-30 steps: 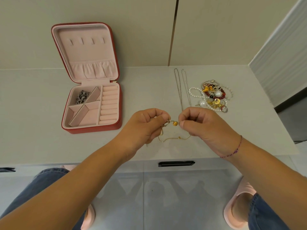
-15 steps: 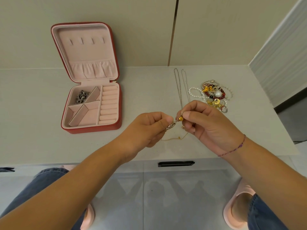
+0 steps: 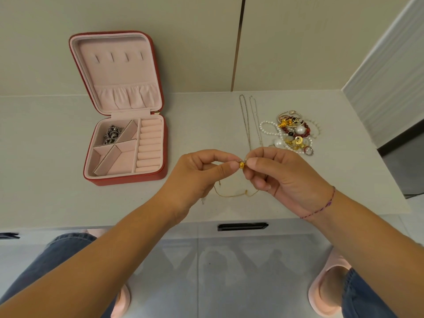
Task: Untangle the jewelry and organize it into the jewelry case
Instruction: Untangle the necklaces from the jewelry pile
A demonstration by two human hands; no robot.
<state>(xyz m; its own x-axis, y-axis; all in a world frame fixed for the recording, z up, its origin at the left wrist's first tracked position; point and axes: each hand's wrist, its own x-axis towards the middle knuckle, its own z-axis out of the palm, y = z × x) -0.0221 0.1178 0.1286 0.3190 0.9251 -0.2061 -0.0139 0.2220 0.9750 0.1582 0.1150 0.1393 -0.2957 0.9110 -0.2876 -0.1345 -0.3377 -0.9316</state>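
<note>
Being pinched by the left hand (image 3: 195, 177) and right hand (image 3: 282, 177), a gold-bead chain (image 3: 241, 165) is being untangled; one silver piece (image 3: 112, 134) is lying in the jewelry case (image 3: 126, 180), a tangled pile (image 3: 293, 134) left.

No text, label, brand or number can be read anywhere. The jewelry case (image 3: 125, 180) at the far left carries no lettering on its red shell or pink lining. In the jewelry pile (image 3: 289, 133) at the far right, a round gold charm (image 3: 298, 140) bears a small mark, too tiny to make out.
</note>
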